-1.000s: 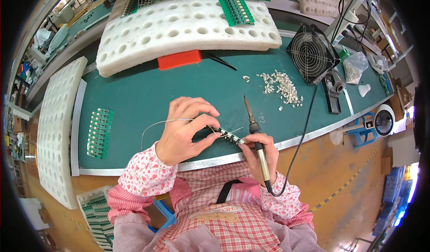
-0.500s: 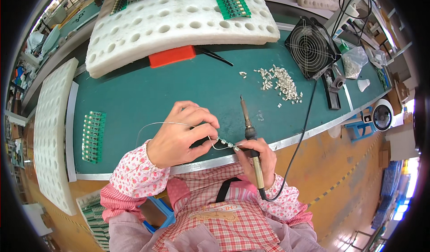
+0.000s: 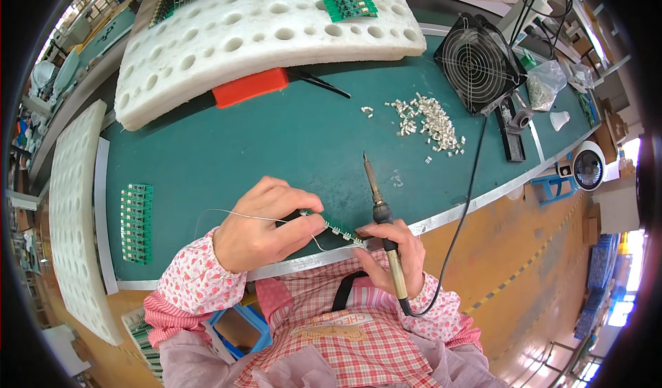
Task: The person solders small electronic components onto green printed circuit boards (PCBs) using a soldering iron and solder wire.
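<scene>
My left hand (image 3: pixel 265 222) pinches one end of a small green circuit board (image 3: pixel 336 226) and a thin strand of solder wire (image 3: pixel 227 213) near the table's front edge. My right hand (image 3: pixel 396 250) grips a soldering iron (image 3: pixel 380 222) by its handle, tip pointing away from me, and its fingers touch the board's other end. The iron's black cable (image 3: pixel 469 188) runs off to the right.
A pile of small white connectors (image 3: pixel 427 120) lies ahead on the green mat (image 3: pixel 276 140). A black fan (image 3: pixel 478 62) stands at right. White foam trays (image 3: pixel 262 29) with green boards, a red box (image 3: pixel 249 87), black tweezers (image 3: pixel 321 82) and a strip of green boards (image 3: pixel 136 222) at left.
The view has shifted slightly. My right hand has tilted the soldering iron a little; both hands stay on the small board at the table edge.
</scene>
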Action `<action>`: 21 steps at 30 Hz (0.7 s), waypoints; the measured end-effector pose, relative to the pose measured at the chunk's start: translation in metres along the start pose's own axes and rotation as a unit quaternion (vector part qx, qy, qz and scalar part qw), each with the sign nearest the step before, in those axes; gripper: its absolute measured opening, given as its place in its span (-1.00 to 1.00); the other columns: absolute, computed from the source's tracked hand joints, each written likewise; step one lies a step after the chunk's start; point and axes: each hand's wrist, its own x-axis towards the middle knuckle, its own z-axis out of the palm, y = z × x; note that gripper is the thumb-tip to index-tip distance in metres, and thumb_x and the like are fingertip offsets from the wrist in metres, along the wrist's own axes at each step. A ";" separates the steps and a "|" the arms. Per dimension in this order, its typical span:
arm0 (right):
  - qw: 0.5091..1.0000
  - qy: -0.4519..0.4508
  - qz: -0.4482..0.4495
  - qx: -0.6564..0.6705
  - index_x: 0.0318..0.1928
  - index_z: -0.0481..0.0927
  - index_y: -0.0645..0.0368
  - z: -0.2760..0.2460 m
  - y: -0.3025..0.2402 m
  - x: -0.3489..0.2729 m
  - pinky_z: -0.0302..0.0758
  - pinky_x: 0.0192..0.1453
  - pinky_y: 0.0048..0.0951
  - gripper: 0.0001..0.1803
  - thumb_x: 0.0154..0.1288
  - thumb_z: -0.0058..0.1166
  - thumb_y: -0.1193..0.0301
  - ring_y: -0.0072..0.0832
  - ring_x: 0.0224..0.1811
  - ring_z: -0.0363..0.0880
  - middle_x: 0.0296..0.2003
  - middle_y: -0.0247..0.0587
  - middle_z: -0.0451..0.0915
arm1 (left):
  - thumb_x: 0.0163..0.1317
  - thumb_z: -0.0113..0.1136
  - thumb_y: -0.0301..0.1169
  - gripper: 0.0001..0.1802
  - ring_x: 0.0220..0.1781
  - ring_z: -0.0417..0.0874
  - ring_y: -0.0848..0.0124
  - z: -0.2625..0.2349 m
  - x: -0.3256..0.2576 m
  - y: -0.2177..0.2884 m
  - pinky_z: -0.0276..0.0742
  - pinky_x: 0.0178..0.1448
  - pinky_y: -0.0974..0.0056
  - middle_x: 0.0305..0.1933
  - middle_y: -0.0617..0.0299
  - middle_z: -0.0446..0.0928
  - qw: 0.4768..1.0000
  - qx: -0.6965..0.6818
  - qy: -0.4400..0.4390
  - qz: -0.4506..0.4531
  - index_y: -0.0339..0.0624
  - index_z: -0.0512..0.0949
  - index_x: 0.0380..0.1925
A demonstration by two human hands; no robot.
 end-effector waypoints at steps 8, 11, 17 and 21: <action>0.998 -0.032 -0.027 0.039 -0.04 0.45 0.27 -0.006 0.000 -0.001 0.42 -0.49 -0.44 -0.45 -0.09 0.40 0.48 -0.36 -0.50 0.48 -0.31 -0.08 0.59 | -0.24 0.47 -0.51 -0.67 -0.30 0.58 0.33 0.001 -0.007 -0.004 0.47 -0.16 0.21 -0.33 0.25 0.51 0.998 0.035 -0.004 0.056 -0.15 0.54 -0.42; 0.998 -0.049 -0.026 0.032 -0.02 0.45 0.29 -0.008 0.002 -0.004 0.41 -0.49 -0.44 -0.48 0.02 0.35 0.37 -0.36 -0.51 0.46 -0.32 -0.08 0.58 | -0.24 0.46 -0.48 -0.68 -0.31 0.58 0.35 0.004 -0.013 -0.007 0.47 -0.15 0.21 -0.35 0.27 0.50 0.995 0.053 0.009 0.087 -0.14 0.52 -0.44; 0.996 -0.048 -0.002 0.080 0.00 0.45 0.30 -0.007 0.010 -0.012 0.44 -0.44 -0.41 -0.48 0.24 0.14 0.11 -0.34 -0.49 0.48 -0.32 -0.05 0.59 | -0.13 0.38 -0.42 -0.79 -0.28 0.57 0.40 0.009 -0.017 -0.010 0.48 -0.03 0.20 -0.36 0.29 0.49 0.985 0.105 0.026 0.132 -0.09 0.50 -0.51; 0.984 0.047 0.042 0.164 0.01 0.43 0.31 -0.007 0.001 -0.013 0.51 -0.33 -0.45 -0.48 0.32 0.05 0.08 -0.37 -0.39 0.59 -0.33 -0.05 0.61 | -0.11 0.33 -0.46 -0.84 -0.29 0.57 0.40 0.013 -0.018 -0.013 0.47 0.07 0.16 -0.40 0.29 0.49 0.979 0.125 0.029 0.160 -0.08 0.51 -0.53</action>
